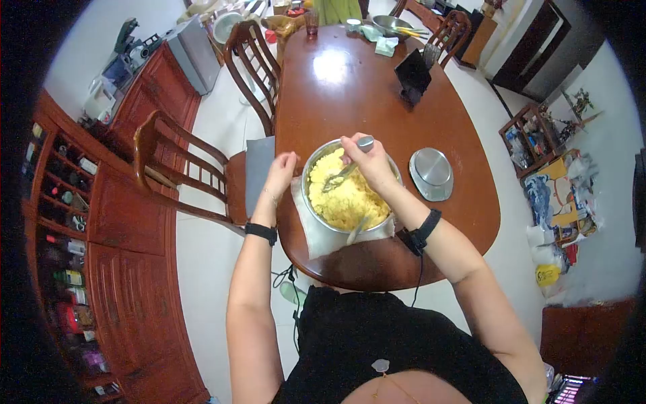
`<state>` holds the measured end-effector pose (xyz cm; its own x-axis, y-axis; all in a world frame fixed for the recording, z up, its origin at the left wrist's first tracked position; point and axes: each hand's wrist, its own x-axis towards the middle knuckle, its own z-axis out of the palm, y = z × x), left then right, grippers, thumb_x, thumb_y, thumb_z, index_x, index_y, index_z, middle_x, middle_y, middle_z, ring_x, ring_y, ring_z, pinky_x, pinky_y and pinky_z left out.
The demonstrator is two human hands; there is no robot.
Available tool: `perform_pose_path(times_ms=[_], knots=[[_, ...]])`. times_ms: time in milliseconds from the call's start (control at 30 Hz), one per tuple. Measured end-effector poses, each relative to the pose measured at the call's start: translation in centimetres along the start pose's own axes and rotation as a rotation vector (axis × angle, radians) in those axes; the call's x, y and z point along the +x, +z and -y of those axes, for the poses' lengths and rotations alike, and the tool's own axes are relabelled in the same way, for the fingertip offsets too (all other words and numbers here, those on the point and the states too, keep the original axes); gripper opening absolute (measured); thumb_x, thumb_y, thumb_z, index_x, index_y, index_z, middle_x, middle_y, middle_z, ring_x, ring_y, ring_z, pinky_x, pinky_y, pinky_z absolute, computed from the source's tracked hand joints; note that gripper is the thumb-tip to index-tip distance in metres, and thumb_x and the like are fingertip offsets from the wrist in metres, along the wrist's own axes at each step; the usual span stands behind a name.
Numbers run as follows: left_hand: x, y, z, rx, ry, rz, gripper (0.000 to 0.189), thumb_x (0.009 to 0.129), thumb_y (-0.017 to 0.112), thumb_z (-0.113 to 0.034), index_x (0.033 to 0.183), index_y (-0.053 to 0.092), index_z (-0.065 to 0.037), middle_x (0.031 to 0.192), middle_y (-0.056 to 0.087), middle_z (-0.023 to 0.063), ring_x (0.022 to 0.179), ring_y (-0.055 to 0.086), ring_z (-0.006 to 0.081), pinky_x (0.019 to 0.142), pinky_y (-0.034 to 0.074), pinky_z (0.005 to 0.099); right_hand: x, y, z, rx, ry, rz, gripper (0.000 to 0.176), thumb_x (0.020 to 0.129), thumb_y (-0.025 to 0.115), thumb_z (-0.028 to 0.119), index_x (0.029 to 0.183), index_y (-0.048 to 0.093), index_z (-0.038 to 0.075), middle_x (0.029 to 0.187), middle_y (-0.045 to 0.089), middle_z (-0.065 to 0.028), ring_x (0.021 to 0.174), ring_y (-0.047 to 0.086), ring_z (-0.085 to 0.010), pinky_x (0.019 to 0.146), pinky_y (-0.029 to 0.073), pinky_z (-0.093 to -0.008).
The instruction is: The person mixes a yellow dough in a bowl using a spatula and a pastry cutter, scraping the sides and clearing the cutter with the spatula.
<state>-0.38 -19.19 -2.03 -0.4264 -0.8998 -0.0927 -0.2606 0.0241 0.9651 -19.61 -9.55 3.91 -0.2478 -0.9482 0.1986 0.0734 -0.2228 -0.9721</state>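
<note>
Yellow and crumbly, heaped as mash [346, 202] inside a round metal bowl [305, 192], and mounded nearly up to the rim. Set on a pale cloth [323, 245] at the near end of the brown wooden table [336, 97]. Gripping a metal utensil [346, 171] in the right hand [370, 163], above the bowl, with the handle tilted up and the lower end in the mash at the left side. Keeping the left hand [280, 175] just outside the left rim, apart from the bowl, with fingers bent; cannot tell how far closed, or whether around anything. Leaning over the near rim, with one end in the mash, a second utensil [357, 231].

Just right of the bowl, a kitchen scale [431, 174] with a round metal plate on top. Farther along, a black tablet [413, 72], propped upright. At the far end, a wide pan [389, 25] with yellow-handled utensils [411, 31] across its edge; too small to tell the contents. Near that pan, a small white-topped container [353, 25] and light green cloths [385, 46]. Toward the far left corner, a reddish glass [311, 23], standing upright.
</note>
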Motion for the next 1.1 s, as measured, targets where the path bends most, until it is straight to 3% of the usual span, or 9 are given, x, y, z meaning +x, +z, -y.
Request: perform_pose_path(times_ms=[100,167,333,467,567,733,900,933,1100], knots=[[1.8,0.6,4.1,-0.179,-0.062,0.125,0.042,0.095,0.037,-0.036,0.1,0.057,0.0,0.096,0.06,0.006,0.085,0.054,0.0117,0.077,0.043,0.0262,1.2,-0.2,1.8,0.072,-0.01,-0.011,0.027,0.085,0.059,0.021,0.063,0.051,0.007,0.058,0.053,0.0001,0.054,0.049,-0.0074,0.054,0.04,-0.0221],[1.2,1.4,3.1,-0.499,-0.387,0.131,0.054,0.094,0.033,-0.045,0.113,0.052,0.002,0.107,0.058,0.0084,0.095,0.054,0.013,0.084,0.043,0.0261,1.7,-0.4,4.0,0.023,-0.042,-0.016,0.028,0.086,0.058,0.021,0.063,0.05,0.007,0.057,0.053,-0.0002,0.054,0.049,-0.0085,0.054,0.04,-0.0226],[0.7,2.8,3.6,-0.863,-0.355,0.343,0.085,0.085,0.013,-0.066,0.134,0.028,0.002,0.135,0.038,0.0125,0.126,0.035,0.0241,0.104,0.028,0.0365,1.1,-2.1,10.0,-0.009,-0.081,-0.117,0.026,0.087,0.056,0.02,0.065,0.046,0.01,0.057,0.045,0.0006,0.056,0.048,-0.0113,0.067,0.047,-0.0306],[0.6,3.4,4.8,-0.951,-0.403,0.363,0.09,0.079,0.012,-0.074,0.138,0.025,-0.007,0.136,0.037,0.0127,0.125,0.036,0.0283,0.102,0.031,0.0427,-0.6,-5.0,11.5,0.057,-0.16,-0.163,0.025,0.088,0.054,0.019,0.066,0.046,0.011,0.059,0.047,0.0007,0.059,0.049,-0.0108,0.075,0.047,-0.0336],[-0.2,3.6,3.7,-1.009,-0.439,0.318,0.091,0.08,0.013,-0.072,0.135,0.028,-0.001,0.135,0.038,0.0129,0.126,0.035,0.0244,0.104,0.027,0.0365,-2.3,-6.4,7.0,-0.051,-0.044,-0.189,0.023,0.088,0.056,0.019,0.069,0.049,0.01,0.065,0.055,-0.0009,0.064,0.053,-0.0098,0.074,0.046,-0.0302],[-3.1,3.8,3.3,-0.953,-0.347,0.272,0.087,0.081,0.012,-0.071,0.138,0.025,-0.007,0.138,0.035,0.0112,0.127,0.033,0.025,0.104,0.028,0.0389,-4.7,-6.6,5.0,-0.022,0.09,-0.077,0.017,0.089,0.055,0.02,0.079,0.053,0.006,0.079,0.06,-0.0017,0.08,0.055,-0.0094,0.077,0.044,-0.0246],[-10.1,6.3,2.2,-0.96,-0.229,0.037,0.084,0.084,0.013,-0.069,0.137,0.024,-0.004,0.141,0.03,0.0103,0.13,0.027,0.0242,0.107,0.021,0.0375,-3.4,-6.3,5.6,-0.307,0.23,0.109,0.02,0.085,0.059,0.021,0.096,0.055,0.005,0.087,0.061,-0.0016,0.084,0.055,-0.0084,0.076,0.044,-0.0232],[-11.5,7.3,1.9,-0.992,-0.245,-0.052,0.081,0.086,0.014,-0.066,0.137,0.024,-0.004,0.139,0.033,0.0103,0.128,0.03,0.0247,0.106,0.022,0.038,-3.1,-5.8,6.8,-0.449,0.377,0.209,0.026,0.085,0.058,0.025,0.102,0.051,0.006,0.1,0.06,-0.0048,0.095,0.054,-0.0112,0.081,0.044,-0.0256],[-17.8,12.1,3.5,-1.173,-0.266,-0.076,0.075,0.089,0.014,-0.062,0.132,0.031,-0.002,0.135,0.037,0.0093,0.125,0.033,0.0215,0.104,0.023,0.0342,-5.4,-0.8,9.4,-0.757,0.217,0.569,0.042,0.073,0.067,0.012,0.108,0.044,0.009,0.101,0.057,-0.0125,0.097,0.054,-0.0243,0.082,0.043,-0.0345]])
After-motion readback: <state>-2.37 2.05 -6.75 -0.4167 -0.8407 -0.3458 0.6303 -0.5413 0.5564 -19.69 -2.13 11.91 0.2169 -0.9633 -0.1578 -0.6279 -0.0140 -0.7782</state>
